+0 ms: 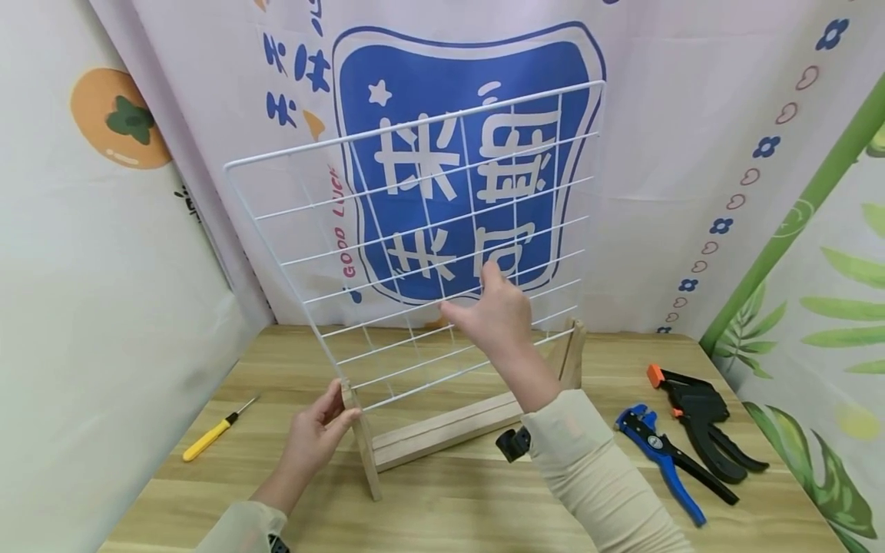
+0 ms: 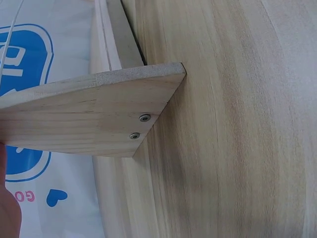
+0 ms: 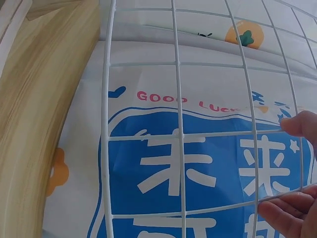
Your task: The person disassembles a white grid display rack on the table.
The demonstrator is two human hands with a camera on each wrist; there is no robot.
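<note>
A white wire grid panel (image 1: 468,165) stands tilted above a wooden stand (image 1: 442,432), its lower corners near the two uprights. My right hand (image 1: 499,313) holds the grid around its lower middle. In the right wrist view, the thumb and curled fingers (image 3: 287,210) are at the wires. My left hand (image 1: 313,434) pinches the top of the stand's left upright (image 1: 362,445), close to the grid's corner. Two screw heads (image 2: 144,118) show low on that side board in the left wrist view, where only part of the left hand (image 2: 9,210) appears.
A yellow-handled screwdriver (image 1: 210,439) lies on the left of the wooden table (image 1: 456,514). On the right lie blue-and-black wire strippers (image 1: 660,449) and a black tool with orange parts (image 1: 701,407). A printed curtain (image 1: 664,153) hangs behind.
</note>
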